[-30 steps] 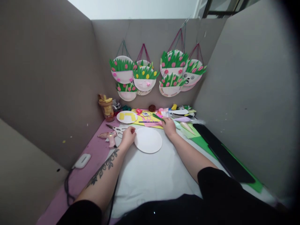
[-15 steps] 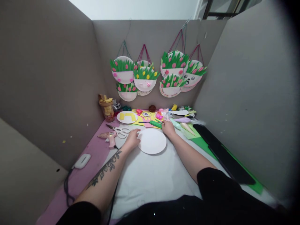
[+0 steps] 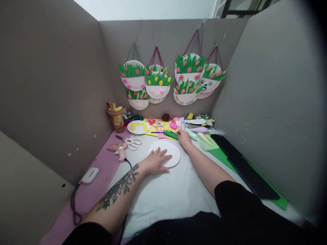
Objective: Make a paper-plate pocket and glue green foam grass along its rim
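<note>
Head view: the white, round, papery plate (image 3: 173,149) should be light, stiffish, easily creased, best taken by its rim. Plain-faced, it lies on the white-covered worktop (image 3: 166,197) under the spread left hand (image 3: 155,163). The right hand (image 3: 184,138) is at green, leaf-like strips (image 3: 170,135); whether pinching, I cannot tell.

white disc (image 3: 169,147) partly hidden under one of the hands (image 3: 155,162), black sleeve (image 3: 89,234) cut off by bottom edge
</note>
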Tool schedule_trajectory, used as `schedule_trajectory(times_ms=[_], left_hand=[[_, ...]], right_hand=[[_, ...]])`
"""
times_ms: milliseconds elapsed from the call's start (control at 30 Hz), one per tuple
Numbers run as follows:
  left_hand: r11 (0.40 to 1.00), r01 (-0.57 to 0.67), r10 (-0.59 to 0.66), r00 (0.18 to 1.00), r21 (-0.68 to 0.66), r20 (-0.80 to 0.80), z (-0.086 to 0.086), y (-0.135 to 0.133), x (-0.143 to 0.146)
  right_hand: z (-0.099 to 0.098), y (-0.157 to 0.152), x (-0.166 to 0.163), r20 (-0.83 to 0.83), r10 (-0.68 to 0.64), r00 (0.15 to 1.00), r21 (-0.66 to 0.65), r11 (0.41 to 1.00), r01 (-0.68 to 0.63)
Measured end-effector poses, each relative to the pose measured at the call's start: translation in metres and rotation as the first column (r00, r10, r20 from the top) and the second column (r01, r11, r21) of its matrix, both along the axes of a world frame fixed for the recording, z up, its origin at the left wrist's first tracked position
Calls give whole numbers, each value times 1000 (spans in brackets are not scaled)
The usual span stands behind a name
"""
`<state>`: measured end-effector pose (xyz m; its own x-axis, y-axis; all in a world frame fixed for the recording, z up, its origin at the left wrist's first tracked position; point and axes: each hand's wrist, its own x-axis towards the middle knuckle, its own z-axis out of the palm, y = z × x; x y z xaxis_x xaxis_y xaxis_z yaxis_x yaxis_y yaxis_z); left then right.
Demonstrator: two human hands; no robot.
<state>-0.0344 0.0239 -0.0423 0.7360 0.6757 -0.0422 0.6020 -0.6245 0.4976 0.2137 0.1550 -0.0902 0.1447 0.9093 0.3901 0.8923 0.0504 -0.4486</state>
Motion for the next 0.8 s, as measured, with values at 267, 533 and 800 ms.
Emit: schedule_trajectory(times_ms=[267, 533, 800], left_hand=[[960, -279, 260, 928, 35, 267, 1, 7, -2], [758, -296, 652, 323, -581, 686, 9, 17, -3], [714, -361, 692, 233, -600, 683, 12, 15, -4]], right_hand=[[28, -35, -30, -2, 224, 975, 344, 915, -210], [42, -94, -90, 352, 556, 753, 407, 633, -658], [47, -103, -93, 154, 603, 783, 483, 645, -592]])
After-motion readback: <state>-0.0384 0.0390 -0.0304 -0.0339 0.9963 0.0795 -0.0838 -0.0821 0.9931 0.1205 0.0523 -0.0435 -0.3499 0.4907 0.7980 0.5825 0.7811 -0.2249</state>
